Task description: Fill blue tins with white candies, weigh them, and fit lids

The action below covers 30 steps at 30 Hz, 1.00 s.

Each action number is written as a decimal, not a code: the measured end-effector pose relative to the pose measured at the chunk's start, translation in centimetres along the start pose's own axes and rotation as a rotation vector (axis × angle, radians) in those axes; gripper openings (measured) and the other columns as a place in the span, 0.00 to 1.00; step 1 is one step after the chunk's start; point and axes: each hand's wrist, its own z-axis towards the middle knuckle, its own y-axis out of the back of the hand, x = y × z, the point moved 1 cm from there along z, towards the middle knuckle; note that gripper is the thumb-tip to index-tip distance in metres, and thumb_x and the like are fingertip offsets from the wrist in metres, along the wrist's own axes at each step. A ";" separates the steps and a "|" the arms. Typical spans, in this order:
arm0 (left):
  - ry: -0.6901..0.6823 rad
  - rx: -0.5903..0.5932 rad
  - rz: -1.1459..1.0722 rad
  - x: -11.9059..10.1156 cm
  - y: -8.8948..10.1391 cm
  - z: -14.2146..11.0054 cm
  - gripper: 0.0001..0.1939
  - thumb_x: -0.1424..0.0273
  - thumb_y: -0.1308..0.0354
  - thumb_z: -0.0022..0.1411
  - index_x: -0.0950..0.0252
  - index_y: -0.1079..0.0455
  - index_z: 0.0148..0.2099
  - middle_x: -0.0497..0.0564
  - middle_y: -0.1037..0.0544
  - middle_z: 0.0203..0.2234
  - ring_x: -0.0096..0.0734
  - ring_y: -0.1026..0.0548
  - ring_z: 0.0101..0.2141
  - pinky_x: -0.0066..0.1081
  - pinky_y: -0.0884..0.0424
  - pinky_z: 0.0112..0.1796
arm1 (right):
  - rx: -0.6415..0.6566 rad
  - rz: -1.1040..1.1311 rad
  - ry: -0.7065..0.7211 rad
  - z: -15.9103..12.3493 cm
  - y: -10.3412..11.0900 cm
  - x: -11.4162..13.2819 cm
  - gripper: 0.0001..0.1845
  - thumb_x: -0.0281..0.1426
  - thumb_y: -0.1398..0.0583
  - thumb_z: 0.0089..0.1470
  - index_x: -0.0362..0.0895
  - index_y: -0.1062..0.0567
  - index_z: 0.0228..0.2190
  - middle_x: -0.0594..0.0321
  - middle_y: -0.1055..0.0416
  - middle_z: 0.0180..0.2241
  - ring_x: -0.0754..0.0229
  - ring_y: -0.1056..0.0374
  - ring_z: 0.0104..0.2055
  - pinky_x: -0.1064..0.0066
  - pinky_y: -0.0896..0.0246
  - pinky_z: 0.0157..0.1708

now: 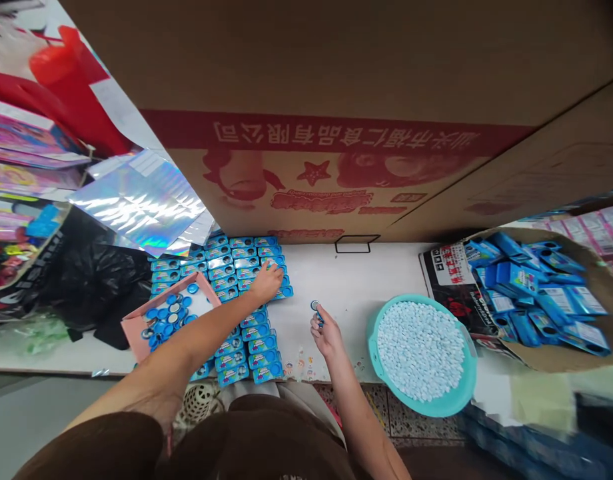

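Note:
My left hand [265,281] reaches forward over rows of small blue packets [241,267] laid flat on the white table [336,280], its fingers resting on the packets at the right end of a row. My right hand [324,329] is raised above the table's middle and pinches a small blue ring-shaped cap [315,306] between its fingertips. A pink tray [136,330] holding several more blue caps [169,313] sits left of my left forearm.
A teal basin [459,399] full of small white tablets stands at the right. An open cardboard box [561,357] of blue packets lies further right. A large brown carton [336,167] looms behind. Holographic sheets [136,200] and a black bag [96,273] lie at left.

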 end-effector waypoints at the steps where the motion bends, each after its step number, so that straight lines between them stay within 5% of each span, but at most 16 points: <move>1: 0.007 0.014 -0.005 -0.1 0.0 0.1 0.16 0.81 0.53 0.55 0.65 0.27 0.39 0.59 0.26 0.39 0.44 0.36 0.48 0.45 0.53 0.54 | 0.002 -0.018 0.006 -0.1 -0.3 0.0 0.18 0.39 0.32 0.36 0.43 0.30 0.26 0.76 0.45 0.16 0.75 0.52 0.15 0.80 0.65 0.11; 10: 0.061 -0.006 -0.006 -0.2 0.7 -1.1 0.19 0.82 0.50 0.51 0.64 0.29 0.44 0.57 0.25 0.41 0.43 0.36 0.49 0.44 0.51 0.56 | 0.003 -0.261 0.113 -0.4 -3.5 -0.9 0.21 0.42 0.31 0.32 0.42 0.28 0.28 0.75 0.44 0.15 0.74 0.51 0.15 0.79 0.68 0.12; 14: 0.098 -0.194 -0.090 0.2 1.0 -4.8 0.26 0.80 0.51 0.54 0.62 0.36 0.55 0.55 0.32 0.53 0.41 0.39 0.53 0.42 0.45 0.55 | -0.019 -0.418 0.201 0.8 -5.7 -1.8 0.23 0.44 0.31 0.32 0.42 0.26 0.28 0.74 0.42 0.16 0.74 0.52 0.15 0.78 0.66 0.14; 16: 0.214 -0.298 -0.122 0.3 1.1 -7.3 0.22 0.78 0.53 0.57 0.60 0.35 0.54 0.54 0.31 0.51 0.41 0.39 0.53 0.43 0.42 0.53 | 0.021 -0.536 0.305 1.9 -7.2 -2.4 0.21 0.46 0.34 0.36 0.42 0.26 0.26 0.73 0.40 0.16 0.72 0.51 0.16 0.77 0.60 0.15; 19: 0.348 -0.386 -0.153 0.4 1.5 -10.8 0.18 0.73 0.53 0.60 0.60 0.32 0.51 0.55 0.27 0.45 0.43 0.36 0.49 0.45 0.41 0.51 | 0.077 -0.839 0.526 3.7 -10.1 -3.4 0.18 0.46 0.38 0.43 0.43 0.24 0.26 0.68 0.33 0.19 0.66 0.41 0.22 0.75 0.48 0.22; 23: 0.415 -0.412 -0.129 1.3 2.1 -13.5 0.15 0.72 0.51 0.59 0.61 0.30 0.47 0.55 0.26 0.41 0.45 0.35 0.47 0.48 0.43 0.52 | 0.148 -1.530 0.756 5.7 -14.0 -4.6 0.12 0.37 0.44 0.53 0.48 0.22 0.35 0.61 0.25 0.36 0.59 0.32 0.38 0.73 0.42 0.36; 26: 0.433 -0.417 -0.098 2.5 2.4 -14.0 0.15 0.73 0.51 0.58 0.61 0.29 0.46 0.56 0.25 0.41 0.46 0.34 0.47 0.50 0.46 0.54 | 0.192 -1.961 0.742 6.3 -15.8 -5.2 0.15 0.34 0.48 0.57 0.52 0.25 0.42 0.59 0.26 0.41 0.59 0.31 0.40 0.73 0.43 0.37; 30: 0.444 -0.408 -0.068 3.8 2.7 -13.5 0.16 0.74 0.52 0.58 0.61 0.30 0.46 0.56 0.26 0.41 0.45 0.34 0.47 0.51 0.47 0.55 | 0.194 -2.099 0.714 6.4 -16.1 -5.9 0.18 0.31 0.50 0.57 0.52 0.28 0.48 0.55 0.26 0.39 0.56 0.30 0.38 0.70 0.44 0.34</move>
